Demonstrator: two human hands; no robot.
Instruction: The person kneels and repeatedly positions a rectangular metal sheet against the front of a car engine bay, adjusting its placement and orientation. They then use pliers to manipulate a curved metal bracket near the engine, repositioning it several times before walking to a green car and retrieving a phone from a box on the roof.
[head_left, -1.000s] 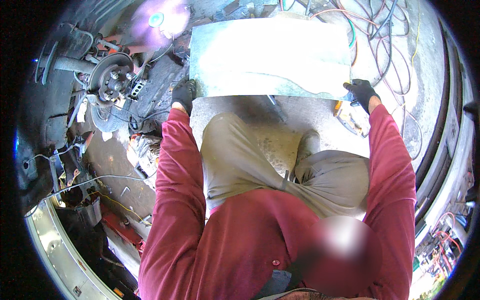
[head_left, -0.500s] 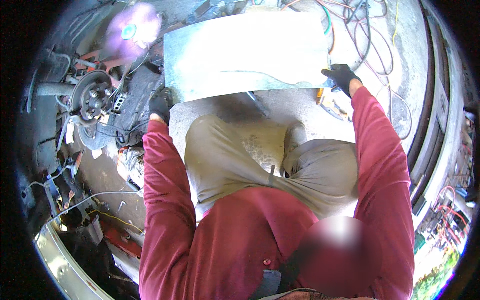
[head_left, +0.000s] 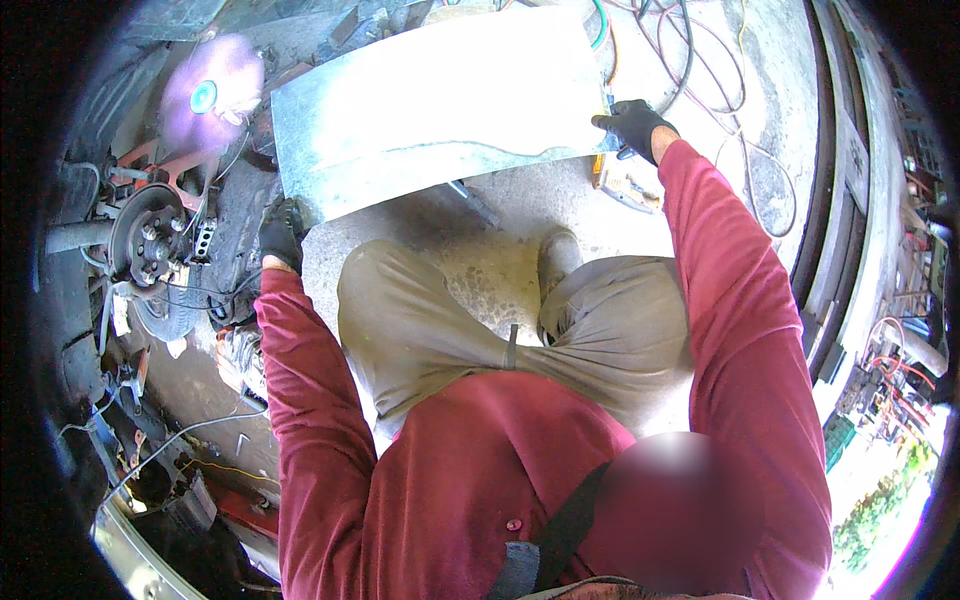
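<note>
A large shiny metal sheet (head_left: 440, 105) spans the space beyond my knees, slightly slanted, with its left end nearer me. Black-gloved, my left hand (head_left: 282, 232) grips the sheet's lower left corner. My right hand (head_left: 636, 130), also in a black glove, is closed on the right edge, thumb resting along it. Under that end lies a yellow-and-black tool (head_left: 620, 185), partly hidden. A dark metal bar (head_left: 470, 200) shows on the concrete beneath the sheet's middle.
At left are a brake disc (head_left: 145, 235) on an axle, a tire (head_left: 165, 315), cables and a spinning fan (head_left: 203, 97). Hoses (head_left: 740, 150) coil on the floor at upper right. Metal rails (head_left: 830, 250) run along the right; tangled clutter (head_left: 895, 370) lies beyond.
The sheet and both hands have shifted leftward in view, the right end rising and the left end lowering. The surroundings have also shifted and rotated in view.
</note>
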